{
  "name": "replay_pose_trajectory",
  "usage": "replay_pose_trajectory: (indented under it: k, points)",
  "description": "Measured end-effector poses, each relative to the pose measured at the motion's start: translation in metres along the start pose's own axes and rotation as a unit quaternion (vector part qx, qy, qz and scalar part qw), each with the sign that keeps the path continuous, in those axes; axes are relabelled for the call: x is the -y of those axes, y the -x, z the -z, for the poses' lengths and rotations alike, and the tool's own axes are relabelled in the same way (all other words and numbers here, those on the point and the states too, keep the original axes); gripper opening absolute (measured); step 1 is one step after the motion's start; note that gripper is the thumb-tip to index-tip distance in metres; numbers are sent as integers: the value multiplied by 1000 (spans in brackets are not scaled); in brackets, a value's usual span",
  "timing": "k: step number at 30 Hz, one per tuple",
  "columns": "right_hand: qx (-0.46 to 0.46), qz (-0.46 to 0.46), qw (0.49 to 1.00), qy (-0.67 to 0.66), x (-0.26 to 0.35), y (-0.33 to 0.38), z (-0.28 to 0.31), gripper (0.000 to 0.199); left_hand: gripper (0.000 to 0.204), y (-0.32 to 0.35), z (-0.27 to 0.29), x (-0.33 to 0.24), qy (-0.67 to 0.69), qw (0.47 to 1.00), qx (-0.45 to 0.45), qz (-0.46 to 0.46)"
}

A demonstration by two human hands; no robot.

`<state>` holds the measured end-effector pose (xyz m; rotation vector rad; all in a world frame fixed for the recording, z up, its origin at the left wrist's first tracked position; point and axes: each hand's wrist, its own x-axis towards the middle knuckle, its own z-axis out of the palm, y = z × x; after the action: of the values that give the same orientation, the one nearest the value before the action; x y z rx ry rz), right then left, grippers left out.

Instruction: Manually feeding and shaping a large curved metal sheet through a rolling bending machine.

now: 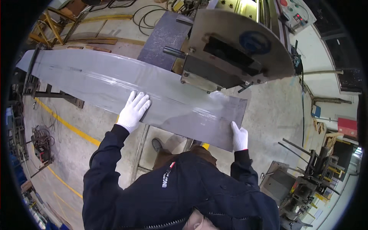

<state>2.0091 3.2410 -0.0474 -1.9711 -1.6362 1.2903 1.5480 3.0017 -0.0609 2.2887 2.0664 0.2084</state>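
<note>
A long grey metal sheet (pixel 168 103) stretches across in front of me, from the far left to the right, passing under a large machine head (pixel 214 73). My left hand (pixel 133 110), in a white glove, lies on the sheet's near part with its fingers stretched out flat. At the sheet's right end, my white-gloved right hand (pixel 240 138) grips the edge, thumb on top; its other fingers are mostly hidden. The sheet's left end lies on a dark metal support (pixel 53 94).
Above the sheet hangs the machine's curved metal guard (pixel 245 42), with a control box (pixel 297 15) behind. A grey machine table (pixel 163 42) stands beyond the sheet. Metal stands and clamps (pixel 310 172) are at the right; a red box (pixel 347 127) sits by the wall. Cables (pixel 147 19) lie on the floor.
</note>
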Motion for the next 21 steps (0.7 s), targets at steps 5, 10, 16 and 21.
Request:
replay_pose_trajectory:
  k: [5, 10, 16, 21]
  points:
    - [2, 9, 1000, 13, -14, -1, -11, 54, 58, -2, 16, 1, -20, 999, 31, -5]
    - [-17, 8, 1000, 4, -4, -34, -20, 53, 59, -27, 9, 13, -71, 996, 59, 0]
    - [1, -28, 996, -84, 4, -40, -22, 45, 63, -27, 7, 20, -48, 999, 14, -8]
    - [-22, -6, 988, -155, -6, -53, -27, 44, 60, -28, 14, -5, -44, 999, 17, 18]
